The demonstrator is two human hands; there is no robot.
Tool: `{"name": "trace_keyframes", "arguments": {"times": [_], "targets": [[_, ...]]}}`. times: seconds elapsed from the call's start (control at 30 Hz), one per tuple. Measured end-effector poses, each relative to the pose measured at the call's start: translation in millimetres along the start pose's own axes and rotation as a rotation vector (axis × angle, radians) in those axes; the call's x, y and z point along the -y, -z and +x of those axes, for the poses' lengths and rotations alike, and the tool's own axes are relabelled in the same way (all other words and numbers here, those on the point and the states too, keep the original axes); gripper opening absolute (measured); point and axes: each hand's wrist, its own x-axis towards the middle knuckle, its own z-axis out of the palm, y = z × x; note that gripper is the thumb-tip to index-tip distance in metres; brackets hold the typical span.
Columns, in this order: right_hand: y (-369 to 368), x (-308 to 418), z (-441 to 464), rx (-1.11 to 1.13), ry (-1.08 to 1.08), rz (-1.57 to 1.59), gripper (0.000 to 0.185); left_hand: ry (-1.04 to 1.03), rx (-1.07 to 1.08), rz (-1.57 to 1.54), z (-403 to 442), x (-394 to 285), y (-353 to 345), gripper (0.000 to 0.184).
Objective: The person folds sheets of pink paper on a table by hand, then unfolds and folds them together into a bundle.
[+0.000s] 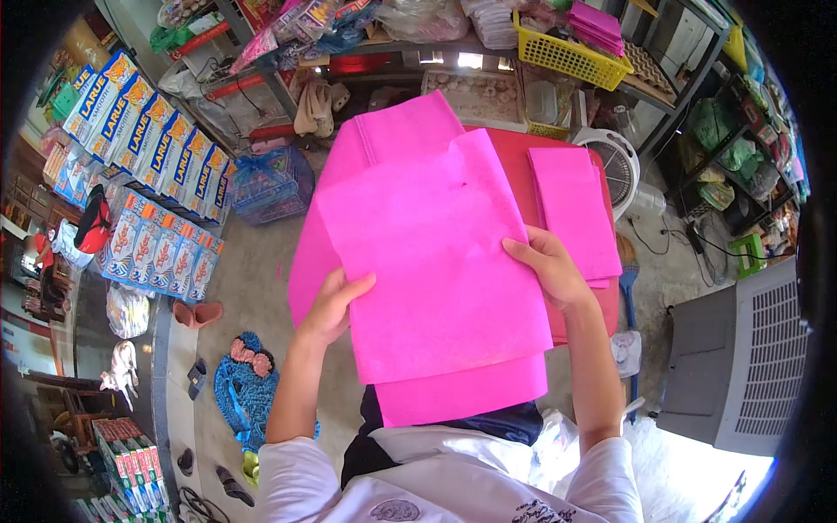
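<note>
Pink sheet (440,270) is in the air, partly over the red surface (513,155); left hand (331,301) and right hand (551,261) grip its sides. Probably this is aligning; next move calls for even edges.

The person wears a white shirt (462,490) with loose, short sleeves (296,479). A round, dark-lined emblem (395,510) marks the left chest; dark script-like lettering (536,512), too small to read, marks the right. Dark clothing (370,440) covers the lap. Both forearms (595,370) are bare.
</note>
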Motion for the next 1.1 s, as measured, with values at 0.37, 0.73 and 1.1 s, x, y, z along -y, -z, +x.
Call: {"name": "trace_keyframes", "arguments": {"times": [0.37, 0.73, 1.1], "targets": [[11, -19, -12, 0.036, 0.017, -0.078, 0.029, -0.065, -0.059, 0.040, 0, 2, 1, 0.028], [22, -27, -12, 0.139, 0.112, 0.214, 0.016, -0.251, 0.420, -0.341, 15, 10, 27, 0.018], [18, 0, -15, 0.037, 0.243, -0.300, 0.044, -0.393, 0.199, 0.385, -3, -41, -1, 0.041]]}}
